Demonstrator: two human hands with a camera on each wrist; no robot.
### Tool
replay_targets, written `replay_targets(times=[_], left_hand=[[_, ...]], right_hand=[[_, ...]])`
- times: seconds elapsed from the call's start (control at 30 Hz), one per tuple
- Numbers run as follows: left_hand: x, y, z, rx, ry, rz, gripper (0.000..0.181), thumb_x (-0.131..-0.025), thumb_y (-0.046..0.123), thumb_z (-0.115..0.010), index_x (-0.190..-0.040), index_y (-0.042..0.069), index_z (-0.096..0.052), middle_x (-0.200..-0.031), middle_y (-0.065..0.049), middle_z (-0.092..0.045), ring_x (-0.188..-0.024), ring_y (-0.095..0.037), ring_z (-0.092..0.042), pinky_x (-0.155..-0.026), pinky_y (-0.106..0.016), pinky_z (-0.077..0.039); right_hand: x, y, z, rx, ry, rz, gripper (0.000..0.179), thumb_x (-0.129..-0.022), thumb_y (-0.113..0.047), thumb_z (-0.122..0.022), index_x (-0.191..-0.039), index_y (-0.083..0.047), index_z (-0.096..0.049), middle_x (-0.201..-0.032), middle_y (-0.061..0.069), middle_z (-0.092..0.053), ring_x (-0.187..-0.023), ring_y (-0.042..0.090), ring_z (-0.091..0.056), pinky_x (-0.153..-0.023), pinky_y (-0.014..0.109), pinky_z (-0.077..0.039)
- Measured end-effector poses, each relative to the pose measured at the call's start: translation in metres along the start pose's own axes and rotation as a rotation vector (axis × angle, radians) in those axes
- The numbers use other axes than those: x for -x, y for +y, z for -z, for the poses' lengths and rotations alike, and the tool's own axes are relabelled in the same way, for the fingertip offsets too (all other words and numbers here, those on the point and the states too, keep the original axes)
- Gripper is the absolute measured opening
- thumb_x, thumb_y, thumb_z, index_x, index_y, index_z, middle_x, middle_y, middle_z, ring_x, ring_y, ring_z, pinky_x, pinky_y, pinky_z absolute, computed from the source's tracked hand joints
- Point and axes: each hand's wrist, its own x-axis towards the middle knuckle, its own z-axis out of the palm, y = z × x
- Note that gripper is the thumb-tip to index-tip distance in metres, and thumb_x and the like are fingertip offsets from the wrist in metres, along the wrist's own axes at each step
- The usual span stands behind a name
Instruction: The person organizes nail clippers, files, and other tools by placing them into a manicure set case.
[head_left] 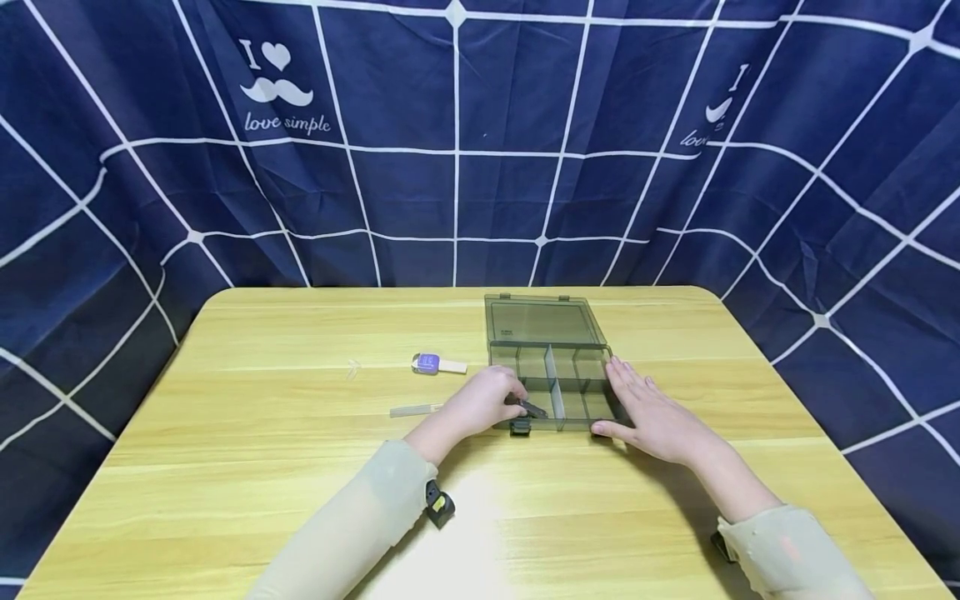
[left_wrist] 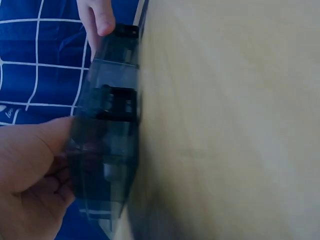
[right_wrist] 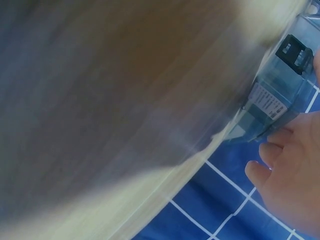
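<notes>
A translucent grey divided box [head_left: 558, 425] stands on the table with its lid [head_left: 543, 321] laid back. My left hand [head_left: 483, 402] reaches over its front left side, and the curled fingers pinch a small dark nail clipper [head_left: 534, 409] down in the front left compartment. In the left wrist view the box wall hides the fingertips of this hand [left_wrist: 30, 170]. My right hand [head_left: 660, 417] rests against the box's right side with fingers straight, the thumb by the front right corner. A black latch [head_left: 520, 427] hangs at the front of the box.
Left of the box lies a purple nail polish bottle [head_left: 427, 363] with a pale cap. A thin grey nail file [head_left: 414, 410] is close to the left forearm. Small clear slivers [head_left: 352, 368] lie farther left. A blue checked curtain [head_left: 450, 200] hangs behind the wooden table [head_left: 262, 400].
</notes>
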Motion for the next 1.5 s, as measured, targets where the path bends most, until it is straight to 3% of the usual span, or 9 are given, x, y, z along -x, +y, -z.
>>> replay_targets(times=[0.17, 0.27, 0.4, 0.57, 0.7, 0.87, 1.0, 1.2, 1.5], left_hand=[[-0.002, 0.003, 0.002, -0.014, -0.043, 0.01, 0.014, -0.083, 0.016, -0.076, -0.093, 0.007, -0.075, -0.092, -0.001, -0.068, -0.086, -0.013, -0.061, -0.081, -0.022, -0.049], [-0.001, 0.001, 0.0, 0.038, -0.031, 0.005, 0.014, -0.084, 0.015, -0.074, -0.095, 0.006, -0.074, -0.094, -0.001, -0.068, -0.089, -0.013, -0.061, -0.084, -0.022, -0.048], [0.004, -0.005, -0.002, 0.2, 0.011, -0.015, 0.02, -0.086, 0.014, -0.072, -0.103, 0.004, -0.072, -0.1, -0.003, -0.067, -0.094, -0.015, -0.06, -0.089, -0.025, -0.047], [0.014, -0.018, 0.005, 0.451, 0.082, -0.008, 0.03, -0.085, 0.018, -0.073, -0.112, 0.004, -0.069, -0.107, -0.002, -0.066, -0.099, -0.016, -0.059, -0.089, -0.027, -0.048], [0.024, -0.032, 0.019, 0.529, 0.149, 0.019, 0.032, -0.083, 0.02, -0.076, -0.112, 0.008, -0.069, -0.109, 0.0, -0.067, -0.099, -0.018, -0.06, -0.089, -0.028, -0.049], [0.04, -0.056, 0.039, 0.532, 0.242, 0.087, 0.031, -0.08, 0.016, -0.078, -0.109, 0.007, -0.07, -0.112, -0.002, -0.066, -0.103, -0.021, -0.061, -0.092, -0.033, -0.048], [0.053, -0.078, 0.051, 0.513, 0.274, 0.165, 0.03, -0.08, 0.015, -0.078, -0.108, 0.006, -0.071, -0.113, -0.003, -0.066, -0.107, -0.022, -0.059, -0.096, -0.038, -0.045], [0.067, -0.105, 0.055, 0.475, 0.25, 0.243, 0.035, -0.08, 0.015, -0.078, -0.112, 0.004, -0.069, -0.114, -0.006, -0.065, -0.109, -0.024, -0.057, -0.099, -0.04, -0.043], [0.07, -0.121, 0.048, 0.367, 0.196, 0.22, 0.043, -0.077, 0.014, -0.081, -0.116, 0.002, -0.067, -0.118, -0.012, -0.063, -0.111, -0.029, -0.056, -0.101, -0.044, -0.04]], right_hand=[[0.002, -0.002, 0.0, -0.001, 0.002, 0.0, 0.098, -0.089, -0.062, -0.051, -0.151, 0.002, -0.01, -0.156, 0.022, -0.008, -0.142, 0.039, -0.011, -0.11, 0.058, -0.016], [0.004, -0.003, 0.001, -0.01, 0.007, 0.001, 0.098, -0.089, -0.061, -0.053, -0.151, 0.002, -0.011, -0.156, 0.023, -0.009, -0.141, 0.039, -0.012, -0.11, 0.059, -0.017], [0.005, -0.004, 0.002, -0.021, 0.013, -0.001, 0.098, -0.089, -0.06, -0.054, -0.151, 0.002, -0.011, -0.156, 0.023, -0.01, -0.141, 0.039, -0.013, -0.11, 0.059, -0.017], [0.005, -0.005, 0.002, -0.024, 0.002, -0.009, 0.098, -0.089, -0.061, -0.052, -0.151, 0.001, -0.01, -0.156, 0.023, -0.009, -0.142, 0.039, -0.012, -0.11, 0.058, -0.017], [0.004, -0.004, 0.002, -0.017, -0.01, -0.016, 0.098, -0.089, -0.061, -0.052, -0.152, 0.0, -0.009, -0.156, 0.022, -0.008, -0.142, 0.038, -0.011, -0.111, 0.057, -0.016], [0.003, -0.003, 0.002, -0.012, -0.006, -0.01, 0.097, -0.089, -0.06, -0.053, -0.151, 0.002, -0.01, -0.156, 0.022, -0.008, -0.142, 0.038, -0.011, -0.11, 0.058, -0.016], [0.003, -0.003, 0.002, -0.006, 0.001, -0.004, 0.097, -0.089, -0.059, -0.054, -0.151, 0.003, -0.011, -0.156, 0.023, -0.009, -0.142, 0.039, -0.012, -0.11, 0.058, -0.017], [0.003, -0.005, 0.002, -0.014, 0.012, 0.002, 0.097, -0.089, -0.059, -0.054, -0.15, 0.003, -0.013, -0.155, 0.024, -0.011, -0.141, 0.04, -0.013, -0.11, 0.059, -0.017], [0.003, -0.004, 0.002, -0.018, 0.012, 0.004, 0.097, -0.089, -0.06, -0.053, -0.15, 0.004, -0.013, -0.155, 0.024, -0.011, -0.141, 0.04, -0.013, -0.109, 0.059, -0.017]])
